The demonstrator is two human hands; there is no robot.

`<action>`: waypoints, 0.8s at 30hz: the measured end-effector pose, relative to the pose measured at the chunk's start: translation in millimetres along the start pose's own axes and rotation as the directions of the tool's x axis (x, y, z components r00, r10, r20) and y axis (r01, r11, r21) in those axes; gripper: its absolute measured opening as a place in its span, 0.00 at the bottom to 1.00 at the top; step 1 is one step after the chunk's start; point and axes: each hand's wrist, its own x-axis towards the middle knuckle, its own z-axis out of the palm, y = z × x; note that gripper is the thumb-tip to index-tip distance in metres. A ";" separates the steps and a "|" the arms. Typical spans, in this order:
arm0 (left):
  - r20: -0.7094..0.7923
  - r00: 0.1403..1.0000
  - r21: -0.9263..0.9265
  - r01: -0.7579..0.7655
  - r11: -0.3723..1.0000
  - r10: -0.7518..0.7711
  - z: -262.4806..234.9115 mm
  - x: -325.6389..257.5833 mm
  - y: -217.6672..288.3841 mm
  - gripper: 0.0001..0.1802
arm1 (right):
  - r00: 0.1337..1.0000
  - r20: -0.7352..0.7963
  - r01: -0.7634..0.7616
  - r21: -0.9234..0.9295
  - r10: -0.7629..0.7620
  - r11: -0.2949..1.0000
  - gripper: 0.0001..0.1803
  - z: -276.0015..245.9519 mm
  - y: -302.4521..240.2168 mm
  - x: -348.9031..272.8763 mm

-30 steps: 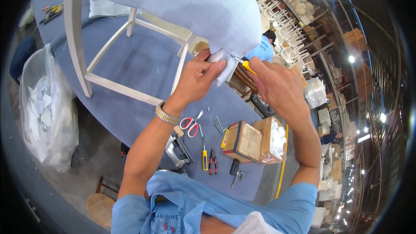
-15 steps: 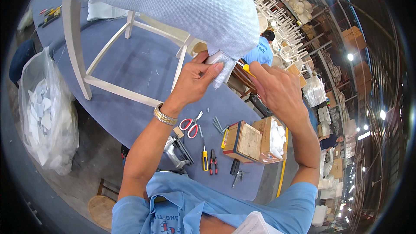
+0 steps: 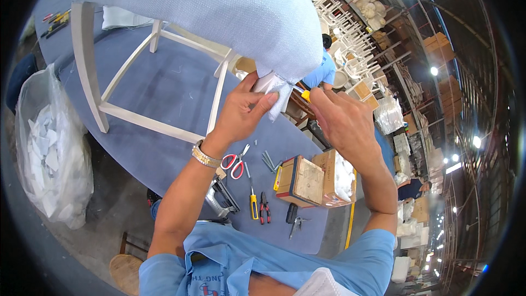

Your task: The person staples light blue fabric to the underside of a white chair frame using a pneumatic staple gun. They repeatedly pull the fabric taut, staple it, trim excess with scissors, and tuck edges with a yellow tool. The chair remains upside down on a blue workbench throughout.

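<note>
A chair with a white wooden frame (image 3: 83,60) and pale blue woven upholstery (image 3: 208,16) stands on the blue-covered table (image 3: 164,96). At the upholstery's lower right corner, my left hand (image 3: 239,107) pinches a loose fabric flap (image 3: 279,102) between thumb and fingers; a metal-banded watch (image 3: 205,156) is on that wrist. My right hand (image 3: 342,123) is closed round a yellow-handled screwdriver (image 3: 305,96). Its thin metal shaft points left, the tip against the fabric at the corner. Whether the tip is inside the fold cannot be seen.
On the table near me lie red-handled scissors (image 3: 235,165), another screwdriver (image 3: 253,206), pliers (image 3: 264,208), a staple gun (image 3: 222,200) and boxes (image 3: 300,180). A clear bag of scraps (image 3: 52,148) stands at the left. A person in blue (image 3: 323,71) is beyond the chair.
The view has shifted slightly, so the scene sits a little further left. Both hands keep their grips at the corner; the screwdriver's shaft is slightly more level with the flap.
</note>
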 end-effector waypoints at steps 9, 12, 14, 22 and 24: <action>-0.035 0.994 0.107 -0.100 0.989 0.104 9.7 0.2 -8.6 0.13 | 0.997 0.051 -0.065 -0.016 0.065 0.998 0.08 0.6 -1.1 0.2; -0.039 0.997 0.074 -0.060 0.995 0.063 7.7 1.5 -9.2 0.13 | 0.997 0.039 -0.073 0.018 0.072 0.997 0.09 3.3 -2.2 1.9; -0.039 0.998 0.048 -0.044 0.998 0.046 6.6 1.1 -9.8 0.13 | 0.990 0.100 -0.107 0.066 0.100 0.992 0.11 14.1 2.7 -1.7; -0.032 0.999 0.003 -0.024 1.000 0.024 5.2 2.2 -8.1 0.14 | 0.975 0.201 -0.110 0.075 0.092 0.991 0.11 17.5 13.0 -2.9; -0.038 0.999 -0.011 -0.011 1.000 0.011 5.4 2.4 -8.0 0.13 | 0.972 0.214 -0.125 0.123 0.096 0.985 0.12 24.2 18.4 -5.3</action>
